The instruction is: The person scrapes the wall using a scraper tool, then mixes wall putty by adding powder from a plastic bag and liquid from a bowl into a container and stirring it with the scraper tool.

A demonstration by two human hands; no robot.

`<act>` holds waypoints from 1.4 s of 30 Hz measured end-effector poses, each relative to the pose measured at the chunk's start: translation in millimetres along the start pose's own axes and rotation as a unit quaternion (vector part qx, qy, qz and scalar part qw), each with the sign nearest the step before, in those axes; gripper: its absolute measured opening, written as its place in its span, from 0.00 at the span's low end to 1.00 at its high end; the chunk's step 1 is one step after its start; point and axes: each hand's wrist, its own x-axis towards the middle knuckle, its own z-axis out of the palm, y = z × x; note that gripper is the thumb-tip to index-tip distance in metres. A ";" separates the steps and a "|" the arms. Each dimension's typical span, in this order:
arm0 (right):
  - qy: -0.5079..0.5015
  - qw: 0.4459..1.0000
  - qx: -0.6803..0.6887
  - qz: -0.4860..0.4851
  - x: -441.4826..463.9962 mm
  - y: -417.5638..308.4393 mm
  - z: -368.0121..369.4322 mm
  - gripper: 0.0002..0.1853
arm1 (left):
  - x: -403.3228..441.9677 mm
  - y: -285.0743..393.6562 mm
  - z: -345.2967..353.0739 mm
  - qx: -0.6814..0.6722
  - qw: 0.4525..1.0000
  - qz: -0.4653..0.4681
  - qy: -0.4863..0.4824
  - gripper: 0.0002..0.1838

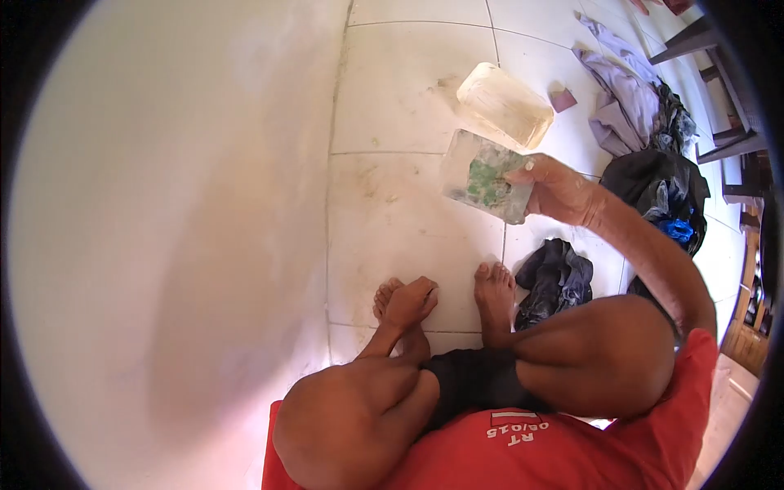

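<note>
**Right grip closed on a flat slab, left grip down by my foot**

My right grip (562,189) is closed on the edge of a flat, rectangular slab (483,180), greyish and cloudy with a green patch across its middle. My thumb lies over its upper face and my other fingers go behind it, so they are mostly hidden from me. The opening is only as wide as the slab is thick. I have it by its right end; the rest juts out leftward, in front of me and over the tiled floor (392,220).

My left grip (412,302) is low, over my left foot (384,296), with its back turned up and the fingers bent down out of sight. I cannot tell how far open it is, or whether it touches the foot.

Just beyond the slab is a shallow, yellowish rectangular tray (506,104), and beside that, to the right, a small maroon piece (563,100). Near my right foot (495,300) lies a crumpled dark bundle (557,282). Farther right are a greyish-lilac cloth (627,102) and black plastic (665,192) with a bit of blue (678,229) on it.
</note>
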 end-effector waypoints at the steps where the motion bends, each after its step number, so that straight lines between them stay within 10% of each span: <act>1: 0.002 0.999 0.031 -0.016 0.6 8.8 -4.0 0.23 | 0.5 0.1 0.0 0.006 1.000 0.001 -0.002 0.07; 19: 0.205 0.933 0.243 -0.171 38.1 137.7 -36.3 0.19 | 18.0 19.8 -3.4 -0.040 0.996 -0.079 0.000 0.07; 21: 0.178 0.926 0.276 -0.187 38.7 152.6 -37.9 0.19 | 40.8 18.1 -2.4 -0.198 0.958 -0.204 -0.044 0.10; 31: 0.292 0.875 0.257 -0.289 12.2 130.1 -56.4 0.20 | 216.7 25.4 -76.6 -0.274 0.953 -0.126 0.012 0.15; 37: 0.443 0.805 0.035 -0.392 -3.5 92.6 -130.7 0.16 | 294.2 42.5 -85.5 -0.351 0.901 -0.252 0.038 0.23; 39: 0.596 0.676 -0.342 -0.265 4.7 81.2 -141.7 0.17 | 314.3 46.8 -80.2 -0.347 0.898 -0.269 0.022 0.24; 42: 0.543 0.645 -0.447 -0.298 36.3 86.4 -153.4 0.19 | 334.0 50.5 -64.8 -0.335 0.902 -0.267 0.061 0.23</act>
